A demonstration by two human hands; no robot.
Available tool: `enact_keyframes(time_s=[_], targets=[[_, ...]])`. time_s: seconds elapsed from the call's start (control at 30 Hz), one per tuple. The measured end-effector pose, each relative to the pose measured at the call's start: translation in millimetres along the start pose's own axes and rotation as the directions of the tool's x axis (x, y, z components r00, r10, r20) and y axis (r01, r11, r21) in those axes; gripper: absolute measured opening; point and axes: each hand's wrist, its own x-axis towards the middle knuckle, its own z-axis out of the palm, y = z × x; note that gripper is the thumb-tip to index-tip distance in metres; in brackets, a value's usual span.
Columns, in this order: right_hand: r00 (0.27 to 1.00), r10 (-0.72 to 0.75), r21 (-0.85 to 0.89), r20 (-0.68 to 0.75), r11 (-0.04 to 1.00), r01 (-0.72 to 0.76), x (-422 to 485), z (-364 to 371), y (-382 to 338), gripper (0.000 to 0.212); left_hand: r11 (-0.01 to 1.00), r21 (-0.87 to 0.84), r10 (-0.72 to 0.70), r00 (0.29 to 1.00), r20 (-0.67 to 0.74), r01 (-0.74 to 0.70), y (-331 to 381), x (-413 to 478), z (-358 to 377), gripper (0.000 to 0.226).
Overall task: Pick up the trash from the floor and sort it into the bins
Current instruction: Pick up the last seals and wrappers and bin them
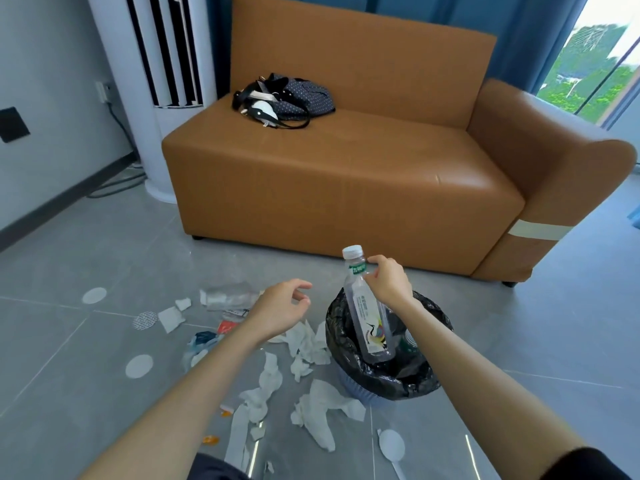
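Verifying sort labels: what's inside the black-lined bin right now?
In the bin: lower end of a clear bottle, which the right hand grips near the neck, and a partly hidden green-white item. The bottom is covered.

- No word, brand or number can be read anywhere in the view.
- The clear bottle point(369, 313) over the bin point(408, 382) has a green band point(358, 270) below its white cap point(352, 251). The white characters on the band are too blurred to read.
- Its lower label point(375, 336) shows a bird drawing and lines of small print, which are illegible.
- A red wrapper point(227, 326) on the floor point(104, 254) to the left shows no legible print.
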Motion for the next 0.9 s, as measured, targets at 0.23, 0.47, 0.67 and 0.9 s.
enact_keyframes(time_s=[0.23, 0.47, 0.67, 0.9], targets=[[1.000, -0.008, 0.122, -0.009, 0.993, 0.009, -8, 23, -6, 0.036, 0.991, -0.094, -0.096, 0.995, -0.029, 0.093, -22, 5, -7, 0.033], [0.988, -0.153, 0.192, 0.034, 0.971, 0.144, -10, 47, -36, 0.026, 0.968, -0.173, -0.199, 0.976, -0.085, 0.182, -45, 13, -25, 0.035], [0.962, -0.222, 0.201, 0.160, 0.961, 0.188, 2, 95, -71, 0.027, 0.937, -0.167, -0.330, 0.935, -0.129, 0.307, -106, 12, -48, 0.035], [0.914, -0.197, 0.120, 0.354, 0.979, 0.164, 36, 187, -90, 0.033, 0.908, -0.073, -0.418, 0.903, -0.093, 0.413, -186, 31, -56, 0.038]])
